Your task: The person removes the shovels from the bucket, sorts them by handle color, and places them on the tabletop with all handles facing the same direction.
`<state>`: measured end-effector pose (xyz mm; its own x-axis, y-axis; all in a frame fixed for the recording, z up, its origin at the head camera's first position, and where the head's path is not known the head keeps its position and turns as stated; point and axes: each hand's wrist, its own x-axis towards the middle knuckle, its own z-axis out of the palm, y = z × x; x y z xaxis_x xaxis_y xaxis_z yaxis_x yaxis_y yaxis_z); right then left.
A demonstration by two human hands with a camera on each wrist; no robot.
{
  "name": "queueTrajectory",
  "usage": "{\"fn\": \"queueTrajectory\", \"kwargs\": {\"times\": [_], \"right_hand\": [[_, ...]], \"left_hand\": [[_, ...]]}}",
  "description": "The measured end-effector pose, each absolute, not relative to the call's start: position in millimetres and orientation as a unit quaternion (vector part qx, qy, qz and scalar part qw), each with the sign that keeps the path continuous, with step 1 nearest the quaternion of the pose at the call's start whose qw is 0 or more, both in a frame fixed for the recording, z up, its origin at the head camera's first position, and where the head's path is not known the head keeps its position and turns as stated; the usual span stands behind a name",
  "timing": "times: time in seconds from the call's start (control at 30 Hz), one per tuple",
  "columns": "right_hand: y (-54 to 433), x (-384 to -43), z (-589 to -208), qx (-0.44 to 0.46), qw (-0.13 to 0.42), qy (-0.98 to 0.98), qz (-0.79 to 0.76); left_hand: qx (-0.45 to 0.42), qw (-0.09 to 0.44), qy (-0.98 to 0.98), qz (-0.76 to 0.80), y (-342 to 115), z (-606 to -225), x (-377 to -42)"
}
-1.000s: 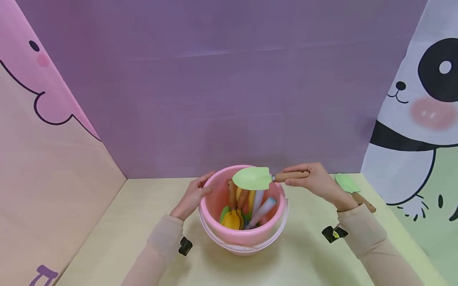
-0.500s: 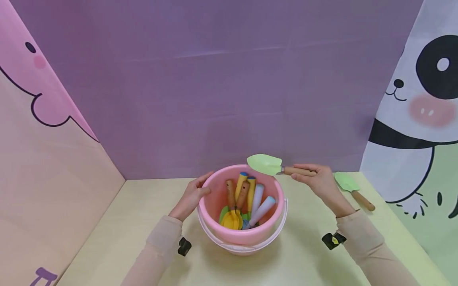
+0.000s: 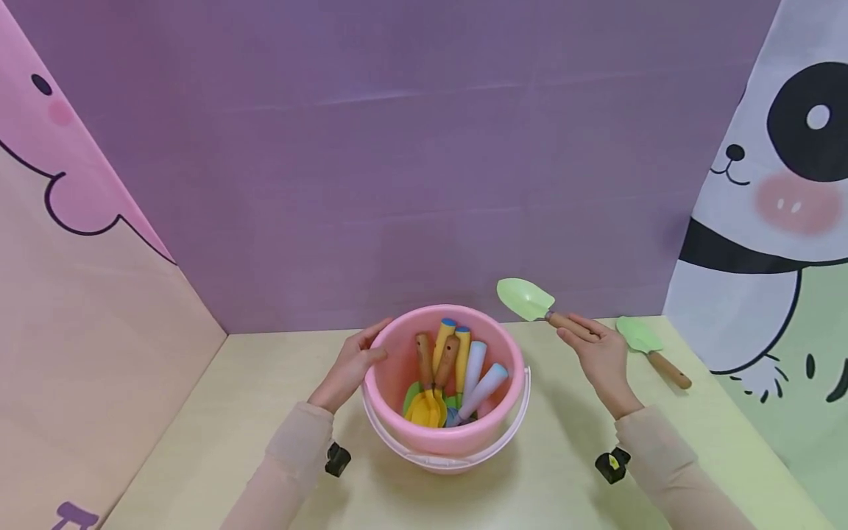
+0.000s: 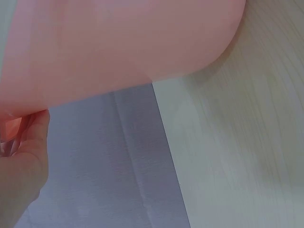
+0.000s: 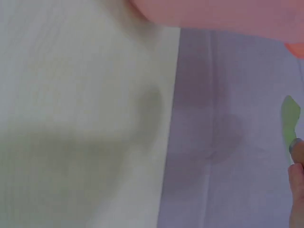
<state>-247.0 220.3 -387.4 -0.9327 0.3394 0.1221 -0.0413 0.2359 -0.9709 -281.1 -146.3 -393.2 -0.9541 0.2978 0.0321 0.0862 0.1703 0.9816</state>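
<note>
Pink bucket (image 3: 447, 445) stands on the tabletop (image 3: 232, 427), mid-width, nearer the back edge. White bail (image 3: 445, 463) hangs down its front. Left hand (image 3: 347, 368) grips the rim at the left, thumb inside, the other fingers behind the wall.

Right hand (image 3: 601, 361) holds a green trowel (image 3: 526, 299) by its wood handle, fingers closed on it. Trowel is in the air right of the bucket, apart from the rim; blade points up and left, seen against the purple wall (image 3: 397, 147) above the tabletop's back edge. Right wrist view catches only part of blade and fingers.

Second trowel (image 3: 640, 336) lies near the back right corner, green blade toward the back edge, handle end toward the right edge.

In the bucket, handles up: two wood handles (image 3: 447, 361), two yellow handles (image 3: 461, 361) with blue ends, two lilac handles (image 3: 486, 392). Yellow heads (image 3: 424, 408) show low down; other heads partly hidden.

Panda print (image 3: 795, 199) beyond the right edge.
</note>
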Motion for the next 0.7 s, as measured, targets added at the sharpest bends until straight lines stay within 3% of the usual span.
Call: {"fn": "queueTrajectory", "kwargs": {"times": [0.7], "right_hand": [[245.4, -254.9, -436.9, -0.192, 0.238, -0.618, 0.725]], "left_hand": [[0.130, 0.081, 0.760, 0.632, -148.2, -393.1, -282.4]]}}
